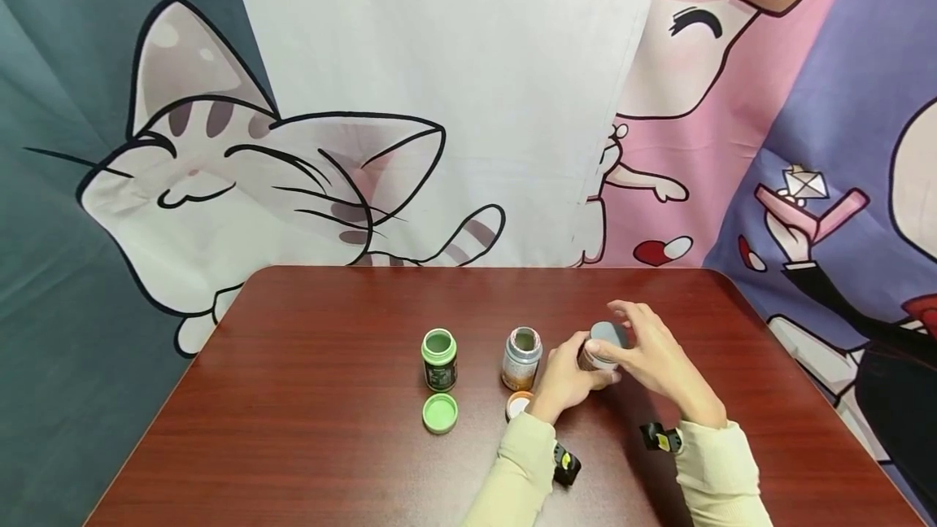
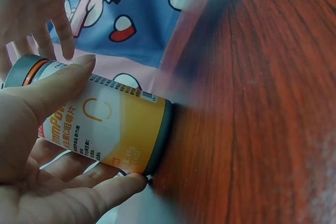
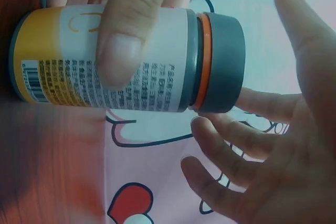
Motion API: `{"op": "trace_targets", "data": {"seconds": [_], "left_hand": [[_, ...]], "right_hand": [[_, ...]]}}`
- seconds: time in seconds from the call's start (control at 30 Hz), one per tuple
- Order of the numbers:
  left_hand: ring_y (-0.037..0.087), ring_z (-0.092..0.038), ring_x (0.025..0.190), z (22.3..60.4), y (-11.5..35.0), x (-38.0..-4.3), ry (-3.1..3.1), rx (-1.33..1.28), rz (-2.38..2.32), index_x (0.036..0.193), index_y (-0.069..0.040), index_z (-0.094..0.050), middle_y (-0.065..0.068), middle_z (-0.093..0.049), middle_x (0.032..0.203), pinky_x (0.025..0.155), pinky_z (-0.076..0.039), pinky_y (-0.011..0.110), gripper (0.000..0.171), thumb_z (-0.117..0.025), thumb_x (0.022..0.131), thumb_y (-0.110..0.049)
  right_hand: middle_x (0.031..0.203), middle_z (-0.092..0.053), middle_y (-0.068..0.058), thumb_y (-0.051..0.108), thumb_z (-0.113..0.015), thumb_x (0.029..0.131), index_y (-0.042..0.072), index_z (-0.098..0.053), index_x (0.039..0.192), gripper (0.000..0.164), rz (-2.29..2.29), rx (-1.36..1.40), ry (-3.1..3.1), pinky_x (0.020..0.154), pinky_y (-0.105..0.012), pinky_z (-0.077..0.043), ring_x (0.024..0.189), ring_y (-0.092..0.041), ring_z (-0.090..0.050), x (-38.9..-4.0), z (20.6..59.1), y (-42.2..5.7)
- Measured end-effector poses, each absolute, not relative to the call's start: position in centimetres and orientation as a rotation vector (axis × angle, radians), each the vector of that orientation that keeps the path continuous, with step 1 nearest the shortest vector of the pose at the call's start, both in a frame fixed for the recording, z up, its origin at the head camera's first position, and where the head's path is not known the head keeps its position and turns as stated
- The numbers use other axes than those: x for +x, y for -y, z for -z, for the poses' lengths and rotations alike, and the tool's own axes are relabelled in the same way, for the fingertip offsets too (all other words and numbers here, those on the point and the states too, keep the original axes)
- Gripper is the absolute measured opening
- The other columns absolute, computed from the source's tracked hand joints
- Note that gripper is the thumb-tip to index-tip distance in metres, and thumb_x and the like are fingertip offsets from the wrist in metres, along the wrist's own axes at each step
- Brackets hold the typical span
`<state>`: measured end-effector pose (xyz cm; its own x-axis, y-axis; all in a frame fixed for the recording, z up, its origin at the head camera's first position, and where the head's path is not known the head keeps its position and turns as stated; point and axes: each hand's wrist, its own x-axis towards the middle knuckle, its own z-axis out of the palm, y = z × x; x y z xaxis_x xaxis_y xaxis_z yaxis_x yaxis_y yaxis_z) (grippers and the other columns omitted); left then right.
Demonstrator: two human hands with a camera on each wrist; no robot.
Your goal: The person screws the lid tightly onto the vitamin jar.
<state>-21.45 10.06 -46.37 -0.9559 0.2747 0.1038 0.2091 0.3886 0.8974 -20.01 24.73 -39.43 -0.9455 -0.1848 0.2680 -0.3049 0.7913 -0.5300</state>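
Capped bottle (image 2: 136, 127) is being gripped upright by left hand (image 1: 569, 379) toward worktop's (image 1: 754, 397) right edge — right hand (image 1: 654, 354) loosely spread about cap (image 3: 227, 64) — steady bracing probably aiding twisting.

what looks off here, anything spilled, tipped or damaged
Nothing stands out. The green-and-black round bottle and the grey-and-orange round bottle stand upright, uncapped, with no visible spill. The grey-capped yellow-and-white round bottle, held in the left hand, shows no visible damage.
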Motion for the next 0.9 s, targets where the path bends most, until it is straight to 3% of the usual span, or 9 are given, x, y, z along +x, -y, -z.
{"op": "trace_targets", "data": {"seconds": [0.13,0.37,0.6,0.9], "left_hand": [[0.004,-0.057,0.089,46.40,-10.13,-21.45,-2.579,0.438,-1.610,0.118,-0.033,-0.055,-0.013,-0.063,0.102,0.079,-0.045,0.025,0.057,-0.079,0.067,-0.043],[0.005,-0.057,0.094,46.29,-10.18,-21.48,-2.595,0.444,-1.573,0.118,-0.031,-0.055,-0.012,-0.063,0.103,0.081,-0.045,0.027,0.058,-0.078,0.067,-0.045],[0.004,-0.057,0.092,46.40,-10.23,-21.63,-2.598,0.450,-1.578,0.118,-0.031,-0.055,-0.013,-0.063,0.102,0.080,-0.045,0.026,0.057,-0.079,0.067,-0.043],[0.005,-0.057,0.096,46.38,-10.20,-21.47,-2.593,0.438,-1.575,0.119,-0.032,-0.054,-0.012,-0.062,0.106,0.082,-0.045,0.028,0.059,-0.078,0.067,-0.045]], "right_hand": [[0.125,-0.048,-0.010,0.047,-0.070,0.076,0.009,-0.043,0.131,0.072,-0.923,0.458,2.779,0.085,-0.046,-0.042,0.106,-0.029,-0.051,-19.85,39.34,-25.02],[0.127,-0.050,-0.003,0.034,-0.070,0.080,0.012,-0.044,0.132,0.062,-0.920,0.590,2.779,0.079,-0.042,-0.045,0.103,-0.017,-0.051,-19.44,39.03,-25.25],[0.124,-0.054,-0.005,0.022,-0.070,0.081,0.011,-0.047,0.128,0.053,-0.886,0.611,2.797,0.087,-0.042,-0.041,0.107,-0.019,-0.051,-19.34,38.82,-25.36],[0.121,-0.056,-0.005,0.023,-0.071,0.080,0.011,-0.050,0.125,0.050,-0.894,0.551,2.812,0.087,-0.041,-0.039,0.108,-0.019,-0.050,-19.41,38.83,-25.42]]}}
